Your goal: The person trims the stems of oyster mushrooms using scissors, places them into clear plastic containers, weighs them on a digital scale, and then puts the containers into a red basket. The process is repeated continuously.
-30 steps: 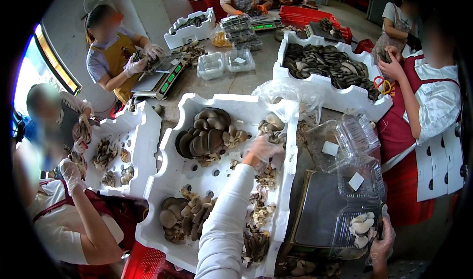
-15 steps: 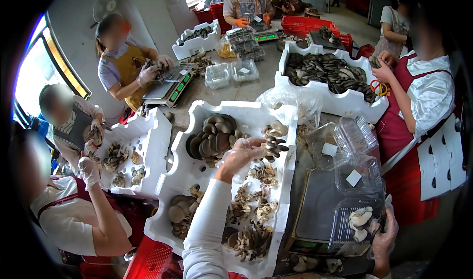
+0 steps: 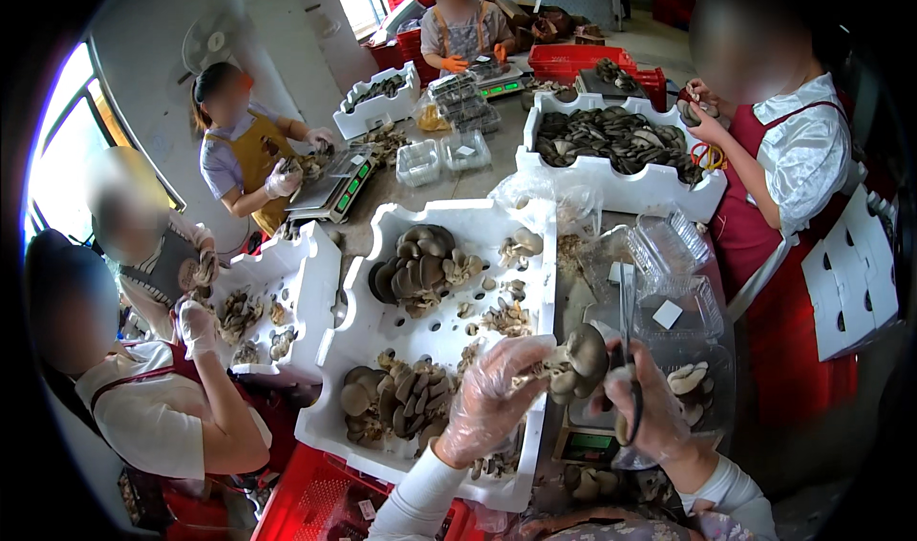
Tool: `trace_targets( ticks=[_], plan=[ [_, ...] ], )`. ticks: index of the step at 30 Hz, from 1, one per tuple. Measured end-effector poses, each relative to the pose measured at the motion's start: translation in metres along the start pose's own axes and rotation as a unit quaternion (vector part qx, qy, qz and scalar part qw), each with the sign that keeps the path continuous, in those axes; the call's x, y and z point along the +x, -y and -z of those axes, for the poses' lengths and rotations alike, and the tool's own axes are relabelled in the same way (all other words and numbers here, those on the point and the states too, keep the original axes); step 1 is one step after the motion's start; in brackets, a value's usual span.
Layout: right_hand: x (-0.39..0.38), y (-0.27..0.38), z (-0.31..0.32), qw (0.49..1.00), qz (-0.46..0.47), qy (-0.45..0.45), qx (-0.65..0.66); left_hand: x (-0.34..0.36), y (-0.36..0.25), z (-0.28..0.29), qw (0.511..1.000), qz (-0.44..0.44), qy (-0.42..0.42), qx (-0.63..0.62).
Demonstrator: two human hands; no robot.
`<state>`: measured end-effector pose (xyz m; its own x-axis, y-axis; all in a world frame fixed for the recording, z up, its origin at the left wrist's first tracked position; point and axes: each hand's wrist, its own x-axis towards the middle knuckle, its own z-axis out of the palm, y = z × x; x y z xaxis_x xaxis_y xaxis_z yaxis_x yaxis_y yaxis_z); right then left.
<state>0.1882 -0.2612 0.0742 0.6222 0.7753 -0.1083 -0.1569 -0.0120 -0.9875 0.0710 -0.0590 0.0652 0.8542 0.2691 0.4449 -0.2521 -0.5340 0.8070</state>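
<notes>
My left hand, in a clear plastic glove, pinches the pale base of an oyster mushroom cluster. Its grey caps point right, over the right edge of a white foam box. Gloved too, my right hand grips a pair of scissors with the blades upward, close beside the caps. Behind that hand, a clear plastic clamshell with pale mushrooms lies on a weighing scale. Inside the foam box are large grey clusters and smaller mushroom pieces.
Empty clamshells lie beyond the scale. At the far right a foam box is heaped with dark mushrooms; another foam box is at left. Several co-workers handle mushrooms around the table. A red crate sits low at left.
My left hand has come from over the foam box toward me, with a mushroom cluster in it. My right hand has left the clamshell's side and now holds scissors. The view has shifted slightly.
</notes>
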Motion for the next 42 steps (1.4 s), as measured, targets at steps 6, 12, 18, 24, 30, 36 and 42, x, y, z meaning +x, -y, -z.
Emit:
trace_targets(
  ticks=[6, 12, 18, 24, 30, 36, 42],
  plan=[
    [-0.003, -0.027, -0.016, 0.987, -0.052, -0.048, 0.144, -0.036, -0.003, -0.019, 0.998, 0.006, -0.03, 0.056],
    [-0.009, -0.036, -0.028, 0.981, -0.022, -0.075, 0.175, -0.051, 0.003, -0.032, 0.994, 0.048, -0.087, 0.046],
    [-0.001, -0.049, -0.025, 0.973, -0.038, -0.093, 0.206, -0.051, 0.007, -0.032, 0.994, 0.021, -0.064, 0.088],
    [0.007, -0.051, -0.039, 0.955, -0.037, -0.082, 0.282, -0.062, 0.001, -0.022, 0.982, 0.029, -0.061, 0.176],
    [0.025, -0.058, -0.052, 0.967, 0.059, -0.09, 0.231, -0.076, 0.025, -0.017, 0.938, 0.098, -0.231, 0.239],
    [0.036, -0.073, -0.075, 0.977, 0.156, -0.124, 0.074, -0.089, 0.01, -0.032, 0.86, 0.297, -0.239, -0.339],
    [0.014, -0.074, -0.084, 0.968, 0.244, -0.025, -0.049, -0.082, 0.019, -0.057, 0.736, 0.229, -0.248, -0.587]
  ],
)
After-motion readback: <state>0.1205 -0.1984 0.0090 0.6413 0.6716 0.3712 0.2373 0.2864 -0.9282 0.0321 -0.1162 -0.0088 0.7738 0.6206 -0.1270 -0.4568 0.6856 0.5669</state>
